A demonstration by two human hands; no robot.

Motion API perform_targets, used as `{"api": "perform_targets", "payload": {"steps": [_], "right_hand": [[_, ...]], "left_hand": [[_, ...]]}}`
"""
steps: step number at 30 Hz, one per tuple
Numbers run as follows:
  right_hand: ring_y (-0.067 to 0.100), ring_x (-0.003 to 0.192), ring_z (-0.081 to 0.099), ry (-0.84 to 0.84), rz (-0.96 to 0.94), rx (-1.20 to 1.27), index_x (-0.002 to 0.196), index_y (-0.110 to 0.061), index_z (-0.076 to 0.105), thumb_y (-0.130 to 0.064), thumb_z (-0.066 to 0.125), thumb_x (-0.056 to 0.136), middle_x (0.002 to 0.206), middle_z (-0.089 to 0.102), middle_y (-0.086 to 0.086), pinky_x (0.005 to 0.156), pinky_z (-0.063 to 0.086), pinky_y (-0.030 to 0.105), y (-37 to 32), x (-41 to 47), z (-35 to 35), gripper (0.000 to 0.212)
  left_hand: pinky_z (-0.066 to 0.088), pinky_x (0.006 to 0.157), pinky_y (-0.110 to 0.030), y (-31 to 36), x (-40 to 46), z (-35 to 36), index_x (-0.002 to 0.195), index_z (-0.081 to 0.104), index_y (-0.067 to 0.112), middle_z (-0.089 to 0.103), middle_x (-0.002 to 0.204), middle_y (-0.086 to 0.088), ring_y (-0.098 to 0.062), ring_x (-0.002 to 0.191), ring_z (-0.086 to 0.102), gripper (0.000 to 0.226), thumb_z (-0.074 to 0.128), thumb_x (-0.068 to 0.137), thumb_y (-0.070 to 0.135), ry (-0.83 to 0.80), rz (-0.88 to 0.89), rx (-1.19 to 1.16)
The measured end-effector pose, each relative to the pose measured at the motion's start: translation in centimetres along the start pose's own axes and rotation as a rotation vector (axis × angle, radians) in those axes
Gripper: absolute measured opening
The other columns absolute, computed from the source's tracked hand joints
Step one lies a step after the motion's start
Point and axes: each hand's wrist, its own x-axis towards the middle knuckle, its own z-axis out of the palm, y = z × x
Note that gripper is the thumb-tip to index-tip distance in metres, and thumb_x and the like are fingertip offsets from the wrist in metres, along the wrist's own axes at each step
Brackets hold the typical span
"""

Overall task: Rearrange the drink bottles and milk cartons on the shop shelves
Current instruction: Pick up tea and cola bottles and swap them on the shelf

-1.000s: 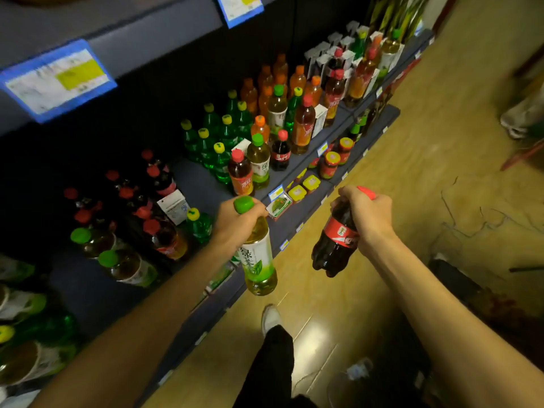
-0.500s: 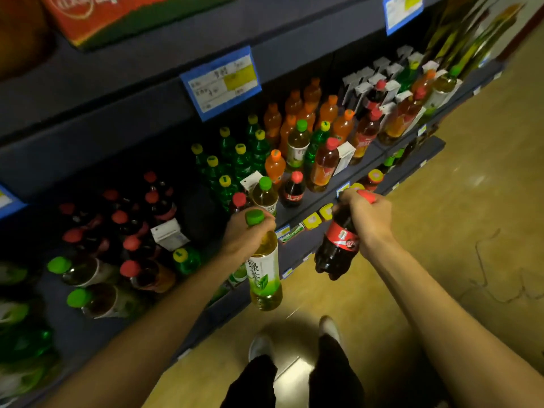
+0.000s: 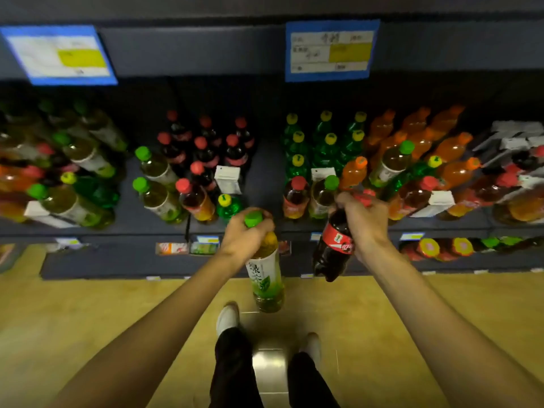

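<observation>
dark shop shelf (image 3: 265,184) crowded with bottles, above a yellow floor (image 3: 88,319).

The green tea bottle (image 3: 266,278) is clear glossy plastic with a smooth white-and-green printed sleeve and a matt green cap. Right of it, the cola bottle (image 3: 334,248) is dark shiny plastic banded by a glossy red label. Behind the tea bottle, the shelf (image 3: 265,172) looks like matt dark painted metal, though blur makes that uncertain. Below the tea bottle, the floor (image 3: 88,319) is smooth yellowish tile with a bright sheen
</observation>
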Motion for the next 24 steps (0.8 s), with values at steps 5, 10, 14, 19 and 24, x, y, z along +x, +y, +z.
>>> {"api": "perform_targets", "payload": {"steps": [5, 10, 14, 19, 24], "right_hand": [[0.022, 0.068, 0.063, -0.081, -0.024, -0.046, 0.052, -0.018, 0.06, -0.006, 0.069, 0.08, 0.058, 0.065, 0.0, 0.074, 0.052, 0.037, 0.7, -1.1, 4.0, 0.032], [0.024, 0.069, 0.065, -0.133, 0.013, -0.058, 0.045, -0.017, 0.065, -0.007, 0.065, 0.085, 0.054, 0.066, -0.004, 0.08, 0.055, 0.042, 0.9, -2.3, 7.3, 0.041], [0.029, 0.073, 0.065, -0.116, 0.03, -0.077, 0.05, -0.017, 0.063, -0.008, 0.065, 0.084, 0.059, 0.067, 0.003, 0.087, 0.055, 0.051, 1.1, -2.7, 9.1, 0.035], [0.03, 0.071, 0.064, -0.091, 0.036, -0.103, 0.049, -0.016, 0.064, -0.009, 0.065, 0.082, 0.063, 0.068, 0.008, 0.088, 0.055, 0.057, 1.5, -2.8, 10.6, 0.034], [0.031, 0.076, 0.066, -0.09, 0.055, -0.101, 0.045, -0.019, 0.067, -0.012, 0.066, 0.083, 0.064, 0.069, 0.007, 0.092, 0.053, 0.057, 2.2, -3.3, 12.6, 0.039]], "left_hand": [[0.046, 0.064, -0.019, -2.3, -1.0, -3.8, 0.1, 0.065, 0.017, 0.066, 0.091, -0.008, -0.019, 0.083, 0.061, 0.02, 0.066, 0.086, 0.003, 0.121, -0.006, -0.024], [0.052, 0.086, -0.032, -3.8, -0.3, -7.5, 0.12, 0.055, 0.027, 0.063, 0.104, 0.002, -0.016, 0.093, 0.062, 0.041, 0.066, 0.085, 0.007, 0.121, -0.027, -0.055], [0.049, 0.1, -0.041, -4.0, 0.9, -9.5, 0.13, 0.051, 0.029, 0.057, 0.11, 0.01, -0.019, 0.108, 0.057, 0.053, 0.068, 0.083, 0.011, 0.103, -0.007, -0.037], [0.049, 0.101, -0.045, -4.6, 1.4, -11.2, 0.128, 0.053, 0.027, 0.059, 0.108, 0.012, -0.019, 0.107, 0.059, 0.049, 0.065, 0.086, 0.004, 0.123, 0.005, -0.066], [0.051, 0.094, -0.034, -5.5, 1.1, -13.8, 0.127, 0.051, 0.032, 0.06, 0.115, 0.005, -0.018, 0.107, 0.059, 0.051, 0.064, 0.087, 0.004, 0.138, -0.003, -0.1]]}}
